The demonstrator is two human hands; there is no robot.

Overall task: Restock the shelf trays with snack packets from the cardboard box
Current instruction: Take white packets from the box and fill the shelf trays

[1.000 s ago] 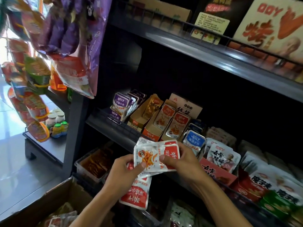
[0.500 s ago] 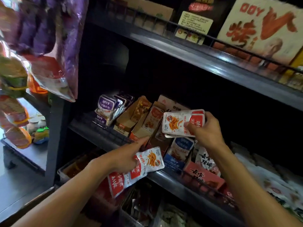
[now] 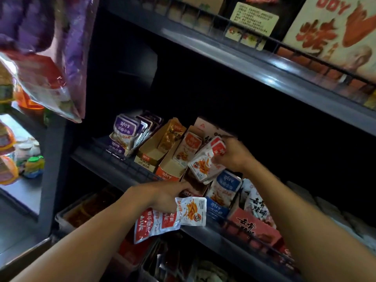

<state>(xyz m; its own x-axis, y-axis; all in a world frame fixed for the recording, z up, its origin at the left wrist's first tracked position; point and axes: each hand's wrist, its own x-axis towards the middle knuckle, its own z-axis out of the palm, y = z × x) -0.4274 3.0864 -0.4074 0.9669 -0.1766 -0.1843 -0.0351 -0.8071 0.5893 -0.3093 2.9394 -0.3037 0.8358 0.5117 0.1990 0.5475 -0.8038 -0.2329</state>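
My right hand [image 3: 234, 157] grips a small stack of red-and-white snack packets [image 3: 205, 163] and holds it tilted over a brown cardboard shelf tray [image 3: 195, 185] on the middle shelf. My left hand [image 3: 162, 197] holds more red-and-white packets [image 3: 168, 218] below the shelf's front edge, its forefinger stretched out to that tray's front. An orange tray [image 3: 173, 169] to the left holds a few orange packets. The cardboard box is out of view.
Purple packets [image 3: 124, 135] and a brown tray [image 3: 154, 149] fill the shelf's left end; blue packets [image 3: 225, 186] and red display boxes [image 3: 254, 224] sit to the right. The upper shelf [image 3: 244, 62] overhangs. Large hanging bags [image 3: 50, 53] crowd the upper left. Bins [image 3: 85, 208] stand below.
My right hand has lowered its stack of packets and tipped it down toward the brown tray. My left hand has moved right with its packets, up to the tray's front.
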